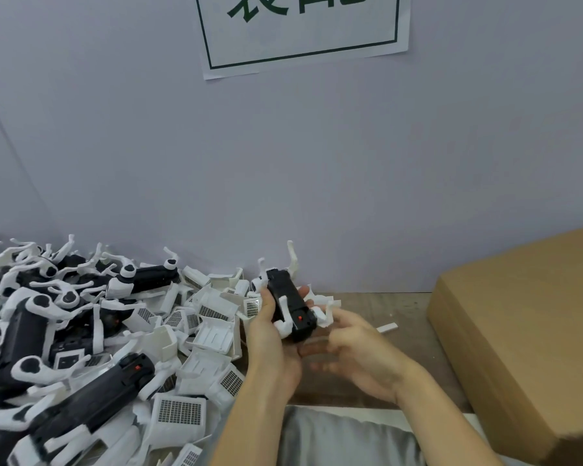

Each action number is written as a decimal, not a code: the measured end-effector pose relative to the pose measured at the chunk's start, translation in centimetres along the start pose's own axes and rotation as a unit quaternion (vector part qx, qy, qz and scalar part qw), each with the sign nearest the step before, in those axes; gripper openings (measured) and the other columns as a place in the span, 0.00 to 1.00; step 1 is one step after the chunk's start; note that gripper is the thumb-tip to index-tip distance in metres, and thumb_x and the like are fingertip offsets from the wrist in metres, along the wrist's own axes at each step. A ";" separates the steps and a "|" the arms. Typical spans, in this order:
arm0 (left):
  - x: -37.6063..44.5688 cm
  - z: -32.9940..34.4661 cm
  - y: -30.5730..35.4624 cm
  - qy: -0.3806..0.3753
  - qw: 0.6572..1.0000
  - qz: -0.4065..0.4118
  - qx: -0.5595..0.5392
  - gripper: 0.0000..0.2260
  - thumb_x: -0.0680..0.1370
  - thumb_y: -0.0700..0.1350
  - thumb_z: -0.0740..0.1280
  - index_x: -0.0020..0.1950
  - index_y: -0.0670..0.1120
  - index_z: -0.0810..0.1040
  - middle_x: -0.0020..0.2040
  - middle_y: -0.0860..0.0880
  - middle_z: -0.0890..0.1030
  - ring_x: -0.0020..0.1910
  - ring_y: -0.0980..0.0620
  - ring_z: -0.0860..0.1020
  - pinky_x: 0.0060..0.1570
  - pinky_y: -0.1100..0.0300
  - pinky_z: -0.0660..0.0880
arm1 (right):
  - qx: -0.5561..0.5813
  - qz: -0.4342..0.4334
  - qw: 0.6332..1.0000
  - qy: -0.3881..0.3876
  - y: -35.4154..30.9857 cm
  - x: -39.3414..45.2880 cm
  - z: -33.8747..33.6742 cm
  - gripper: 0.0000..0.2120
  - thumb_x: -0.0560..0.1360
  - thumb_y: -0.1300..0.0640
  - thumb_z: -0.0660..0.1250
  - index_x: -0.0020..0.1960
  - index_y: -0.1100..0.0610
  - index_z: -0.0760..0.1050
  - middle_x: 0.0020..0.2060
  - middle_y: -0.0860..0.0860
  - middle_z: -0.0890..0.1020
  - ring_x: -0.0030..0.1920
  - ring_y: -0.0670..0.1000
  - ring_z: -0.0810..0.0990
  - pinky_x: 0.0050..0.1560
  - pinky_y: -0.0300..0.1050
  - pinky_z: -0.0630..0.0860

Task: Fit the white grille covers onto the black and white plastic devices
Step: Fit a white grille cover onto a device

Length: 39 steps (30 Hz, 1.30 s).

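The left hand [272, 334] holds a black and white plastic device [290, 302] up above the worktop [398, 317], with its fingers curled round the black body. The device has a small red dot near its lower end, and white arms stick out from it (two of them point up toward the wall). The right hand [354, 348] is just beside the device's lower end, with its fingers bent. It is blurry, so I cannot tell if it holds anything.

To the left lies a big pile of more devices [64, 331] and white grille covers [179, 412], all mixed up. A brown cardboard box [525, 338] sits on the right. A paper sign [303, 31] with a green border hangs on the wall.
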<state>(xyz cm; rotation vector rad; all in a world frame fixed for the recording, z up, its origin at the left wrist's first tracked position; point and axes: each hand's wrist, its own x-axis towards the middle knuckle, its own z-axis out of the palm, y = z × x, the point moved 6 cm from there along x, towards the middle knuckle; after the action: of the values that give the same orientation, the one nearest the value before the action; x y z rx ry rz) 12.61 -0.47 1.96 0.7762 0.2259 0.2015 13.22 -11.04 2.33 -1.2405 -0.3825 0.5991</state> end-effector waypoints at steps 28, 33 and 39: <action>0.2 0.0 -1.0 0.003 0.994 0.051 0.098 0.21 0.84 0.54 0.56 0.58 0.39 0.80 0.52 0.35 0.83 0.42 0.42 0.81 0.30 0.57 0.72 | -0.030 -0.039 0.995 0.085 0.5 1.0 -0.6 0.09 0.77 0.56 0.63 0.54 0.51 0.79 0.40 0.51 0.81 0.35 0.50 0.74 0.36 0.43 0.73; 0.1 -0.4 -1.3 0.018 0.996 0.017 0.085 0.25 0.83 0.58 0.55 0.60 0.38 0.81 0.52 0.35 0.83 0.41 0.42 0.81 0.31 0.59 0.70 | -0.013 -0.042 0.997 0.065 0.5 0.8 -0.1 0.12 0.80 0.64 0.59 0.56 0.53 0.78 0.39 0.50 0.84 0.33 0.48 0.75 0.38 0.44 0.74; -0.1 -0.6 -1.1 0.059 0.997 0.007 0.052 0.26 0.83 0.57 0.56 0.59 0.35 0.80 0.50 0.35 0.82 0.43 0.40 0.80 0.30 0.59 0.70 | -0.051 -0.018 0.997 0.058 0.5 0.5 0.4 0.10 0.75 0.60 0.63 0.54 0.53 0.78 0.39 0.49 0.82 0.33 0.48 0.74 0.38 0.43 0.73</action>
<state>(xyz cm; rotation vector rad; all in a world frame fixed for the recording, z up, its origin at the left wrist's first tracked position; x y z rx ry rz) 12.42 -0.91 0.78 0.8702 0.3444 0.2507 13.29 -10.28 1.95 -1.3566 -0.3407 0.4789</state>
